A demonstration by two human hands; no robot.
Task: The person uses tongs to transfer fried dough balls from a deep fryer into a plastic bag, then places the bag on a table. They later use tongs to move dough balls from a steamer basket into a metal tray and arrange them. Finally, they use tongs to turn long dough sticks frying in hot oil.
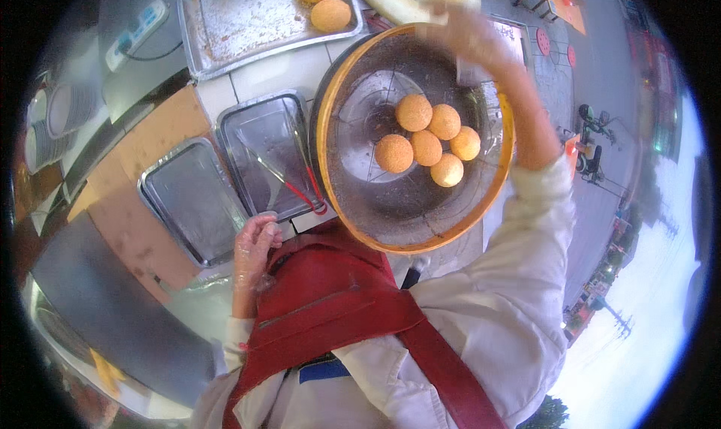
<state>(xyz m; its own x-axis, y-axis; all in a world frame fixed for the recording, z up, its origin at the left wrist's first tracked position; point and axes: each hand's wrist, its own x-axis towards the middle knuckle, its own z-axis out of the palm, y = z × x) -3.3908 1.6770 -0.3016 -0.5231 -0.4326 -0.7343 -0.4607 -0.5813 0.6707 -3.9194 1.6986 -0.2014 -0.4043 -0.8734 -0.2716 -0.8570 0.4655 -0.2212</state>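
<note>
My right hand [459, 32], blurred, is over the far rim of a large round sieve-like container [417, 246] with a yellow-orange rim. Whether its fingers hold anything is unclear. Several round golden balls [414, 112], seemingly fried and seed-coated, lie grouped inside the container. My left hand [259, 240], in a thin clear plastic glove, is by the near edge of a metal tray [253, 141], its fingers bent and nothing visible in them. Tongs [293, 189] with red handles lie across that tray. To its left is another metal tray [191, 198].
A large metal tray [242, 29] holds two golden balls [330, 15] at the far side. Left of it lies a white power strip [138, 33] with a cable. A pale rounded container [388, 1] stands beyond the sieve-like container. Stacked plates [70, 110] are at far left.
</note>
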